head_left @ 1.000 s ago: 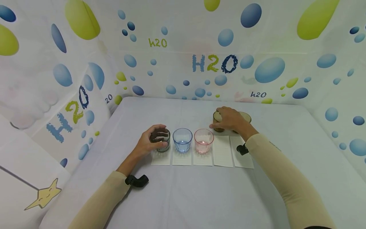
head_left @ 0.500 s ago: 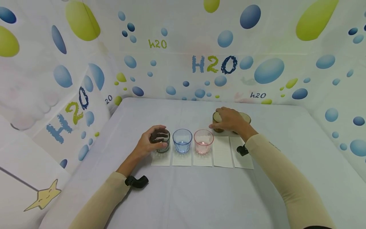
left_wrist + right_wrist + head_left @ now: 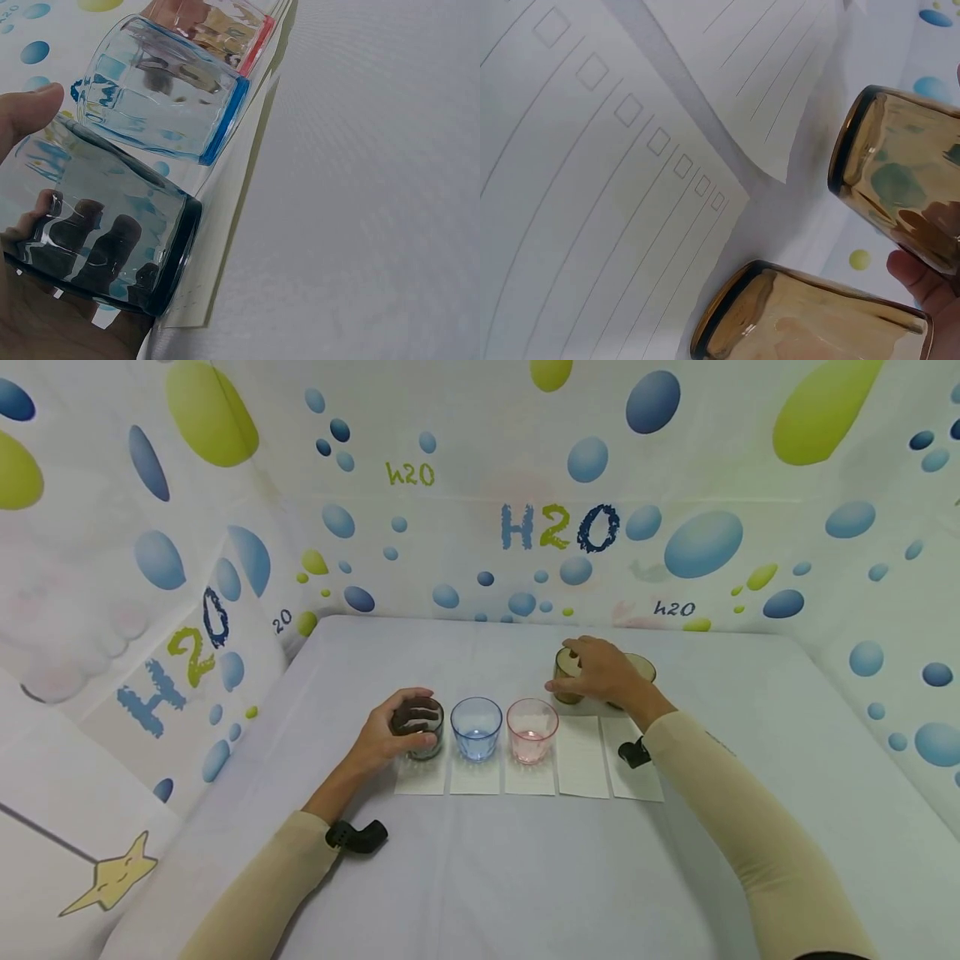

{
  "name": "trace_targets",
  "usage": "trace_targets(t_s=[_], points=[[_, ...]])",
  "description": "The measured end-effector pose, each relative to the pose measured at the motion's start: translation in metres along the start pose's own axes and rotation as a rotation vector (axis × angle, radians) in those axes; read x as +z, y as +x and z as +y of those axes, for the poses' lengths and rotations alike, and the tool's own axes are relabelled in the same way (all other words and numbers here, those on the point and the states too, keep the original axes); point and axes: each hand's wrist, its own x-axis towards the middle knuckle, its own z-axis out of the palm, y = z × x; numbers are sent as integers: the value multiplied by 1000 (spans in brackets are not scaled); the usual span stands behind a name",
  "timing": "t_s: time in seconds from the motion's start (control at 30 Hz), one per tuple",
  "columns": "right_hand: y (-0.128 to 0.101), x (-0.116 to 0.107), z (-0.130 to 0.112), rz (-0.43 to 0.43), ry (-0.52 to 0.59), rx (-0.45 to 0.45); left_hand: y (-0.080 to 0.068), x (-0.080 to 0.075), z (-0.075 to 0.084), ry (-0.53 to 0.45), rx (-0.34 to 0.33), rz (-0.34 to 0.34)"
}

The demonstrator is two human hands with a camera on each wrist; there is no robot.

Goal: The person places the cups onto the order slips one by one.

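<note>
My left hand (image 3: 375,735) grips a dark grey glass tumbler (image 3: 161,217), thumb on the near side and fingers seen through the wall. That tumbler stands on the leftmost paper slip (image 3: 420,782). To its right, a blue-rimmed tumbler (image 3: 476,731) and a pink-rimmed tumbler (image 3: 532,732) stand upright on slips of their own. Farther back, my right hand (image 3: 603,675) holds an amber tumbler (image 3: 900,165) by its sides. A second amber tumbler (image 3: 810,322) stands close beside it, partly hidden behind the right hand in the head view.
Two more paper slips, one printed with lines (image 3: 583,760) and one at the right end (image 3: 636,783), lie bare in the row. A white cloth (image 3: 480,877) covers the table. Printed sheets (image 3: 450,410) hang at the back and sides.
The right hand and its amber tumbler have risen very slightly in the last half second. The left hand has kept its hold on the dark grey tumbler without moving.
</note>
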Motion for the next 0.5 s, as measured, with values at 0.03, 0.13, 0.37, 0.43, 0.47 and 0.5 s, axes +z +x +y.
trace_targets(t_s=[0.03, 0.13, 0.37, 0.43, 0.47, 0.5], points=[[0, 0, 0, 10, 13, -5, 0, 0, 0, 0, 1, -1], [0, 1, 1, 40, 45, -10, 0, 0, 0, 0, -8, 2], [-3, -1, 1, 76, 83, 4, 0, -1, 0, 10, -17, 2], [-4, -1, 0, 91, 95, -4, 0, -1, -2, 11, -15, 0], [-5, -1, -1, 100, 102, -11, 0, -1, -3, 10, -14, 0], [-6, -1, -1, 111, 105, -18, 0, -2, -6, 10, -14, -1]])
